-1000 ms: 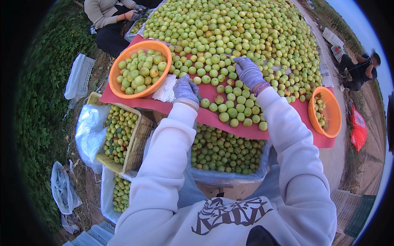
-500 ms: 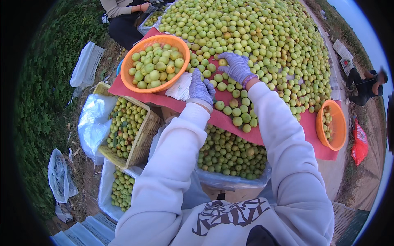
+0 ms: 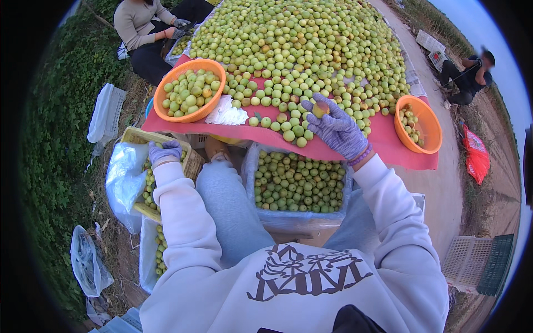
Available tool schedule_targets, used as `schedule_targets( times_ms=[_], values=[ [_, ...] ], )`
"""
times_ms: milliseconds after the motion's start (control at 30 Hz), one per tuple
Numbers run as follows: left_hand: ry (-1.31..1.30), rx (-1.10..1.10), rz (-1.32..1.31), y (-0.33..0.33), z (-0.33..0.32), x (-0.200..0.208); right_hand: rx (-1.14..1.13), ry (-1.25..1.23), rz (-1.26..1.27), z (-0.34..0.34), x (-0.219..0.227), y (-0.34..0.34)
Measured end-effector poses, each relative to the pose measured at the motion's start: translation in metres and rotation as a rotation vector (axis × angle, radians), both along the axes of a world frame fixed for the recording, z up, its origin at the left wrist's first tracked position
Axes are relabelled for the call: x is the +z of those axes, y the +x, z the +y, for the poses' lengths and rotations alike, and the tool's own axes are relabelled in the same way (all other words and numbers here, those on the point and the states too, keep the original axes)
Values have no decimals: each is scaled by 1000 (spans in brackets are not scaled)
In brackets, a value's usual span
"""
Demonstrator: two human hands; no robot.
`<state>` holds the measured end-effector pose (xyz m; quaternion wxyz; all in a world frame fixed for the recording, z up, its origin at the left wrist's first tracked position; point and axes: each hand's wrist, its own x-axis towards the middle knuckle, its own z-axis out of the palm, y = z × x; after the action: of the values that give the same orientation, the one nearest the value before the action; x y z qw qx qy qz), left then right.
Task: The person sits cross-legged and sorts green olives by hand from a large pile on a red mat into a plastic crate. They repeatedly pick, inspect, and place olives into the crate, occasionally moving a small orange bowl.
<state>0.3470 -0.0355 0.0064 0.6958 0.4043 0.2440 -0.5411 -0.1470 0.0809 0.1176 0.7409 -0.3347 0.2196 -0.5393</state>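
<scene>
Your left hand (image 3: 165, 151) is now reaching over the yellow crate (image 3: 192, 165), whereas half a second ago it was hovering by the red cloth (image 3: 394, 151); whether its curled fingers are holding anything, you cannot tell. Your right hand (image 3: 338, 133) is now sitting nearer the cloth's front edge, its thumb and fingers clamping a yellowish fruit (image 3: 320, 109) above the cloth. That fruit is looking roundish, showing no clear long axis, and which way it is pointing is unclear.
</scene>
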Motion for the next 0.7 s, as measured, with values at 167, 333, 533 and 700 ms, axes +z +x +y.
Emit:
schedule_targets(
  times_ms=[167,333,533,700],
  values=[
    [136,62,-119,82,58,-49,-10,-13,-182,34,-12,-19],
    [-105,-194,-396,54,69,-37,-30,9,31,50,-18,-34],
    [-433,-666,-873,-73,62,26,-604,153,906,49,-49,-170],
    [-463,-996,-1227,-180,41,21,-1285,407,1866,39,-70,-320]
  ],
)
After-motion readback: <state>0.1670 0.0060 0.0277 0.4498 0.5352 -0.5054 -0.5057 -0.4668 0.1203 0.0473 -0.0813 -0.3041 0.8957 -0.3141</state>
